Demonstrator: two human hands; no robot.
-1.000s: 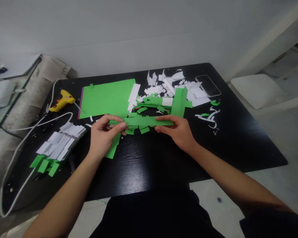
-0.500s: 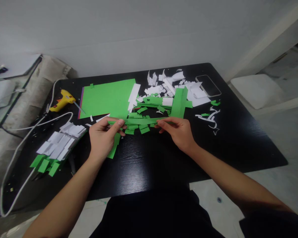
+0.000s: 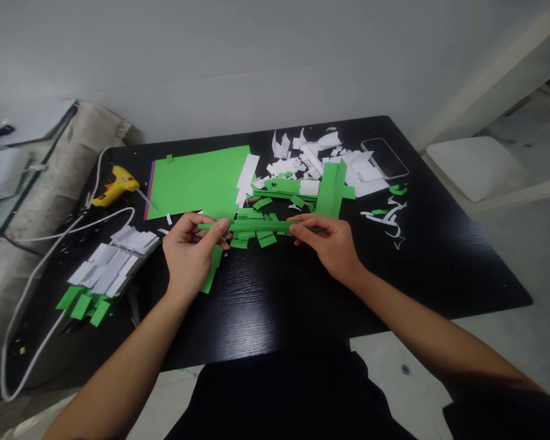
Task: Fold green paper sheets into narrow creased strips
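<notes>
A narrow green paper strip (image 3: 261, 226) stretches level between my two hands, over the dark table. My left hand (image 3: 190, 247) pinches its left end between thumb and fingers, and my right hand (image 3: 327, 241) pinches the right end. Small cut green paper pieces (image 3: 266, 239) lie just behind and beneath the strip. Partly behind my left hand, another green paper piece (image 3: 211, 275) rests on the table. A wide green strip with a crease (image 3: 332, 186) lies beyond my right hand.
Large green sheets (image 3: 197, 180) lie at the back left beside a yellow glue gun (image 3: 119, 185) with a white cord (image 3: 32, 284). White scraps (image 3: 307, 159) and a phone (image 3: 385, 159) are at the back right. A layered white-and-green paper piece (image 3: 105, 266) sits at left.
The strip between my hands looks narrower and straighter than before, when it bowed and showed more of its face. Both hands keep their pinch and have hardly moved.
</notes>
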